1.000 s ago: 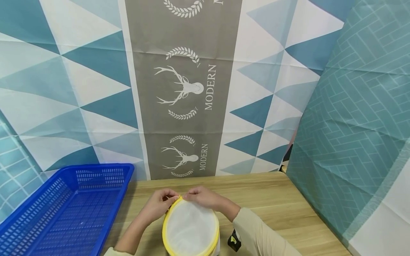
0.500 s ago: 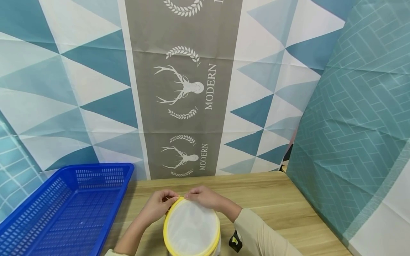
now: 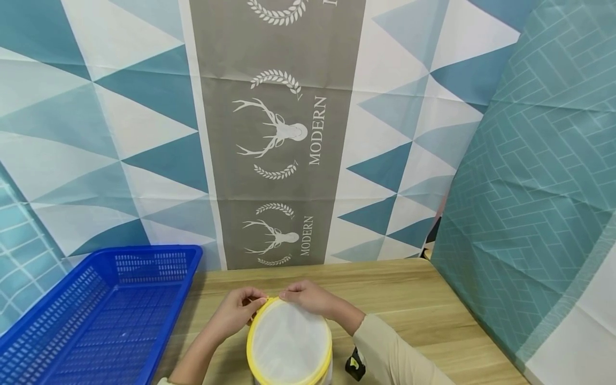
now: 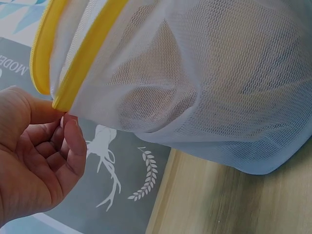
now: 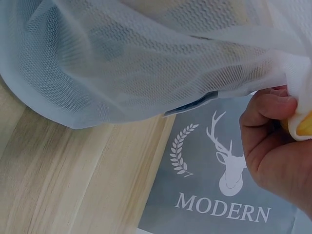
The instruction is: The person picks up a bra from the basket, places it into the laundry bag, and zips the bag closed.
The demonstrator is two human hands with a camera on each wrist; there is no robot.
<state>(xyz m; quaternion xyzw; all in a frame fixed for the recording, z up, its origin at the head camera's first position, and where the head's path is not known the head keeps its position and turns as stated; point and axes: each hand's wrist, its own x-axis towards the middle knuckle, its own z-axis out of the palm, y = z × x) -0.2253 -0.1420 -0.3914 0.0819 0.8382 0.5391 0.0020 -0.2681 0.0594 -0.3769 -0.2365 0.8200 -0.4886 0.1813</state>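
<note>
A white mesh laundry bag [image 3: 291,342] with yellow trim stands at the front of the table, its round top facing up. At the far side of the rim, my left hand [image 3: 237,310] pinches the edge between thumb and forefinger. The left wrist view shows that hand at the lower end of the yellow zip band [image 4: 87,53], other fingers curled below. Just right of it, my right hand [image 3: 313,299] grips the rim with its thumb on top. In the right wrist view, its fingers fold over the white mesh and yellow edging [image 5: 304,126]. Something pale shows dimly through the mesh.
A large blue plastic basket [image 3: 185,299] stands at the left. Near my right sleeve lies a small black object with a yellow-green mark [image 3: 355,365] on the wooden table [image 3: 409,299]. Patterned cloth [image 3: 274,182] hangs behind the table, and a teal sheet [image 3: 534,214] borders its right side.
The bag's top has shifted slightly right. A slightly wider stretch of yellow rim shows between my two hands, which keep their holds.
</note>
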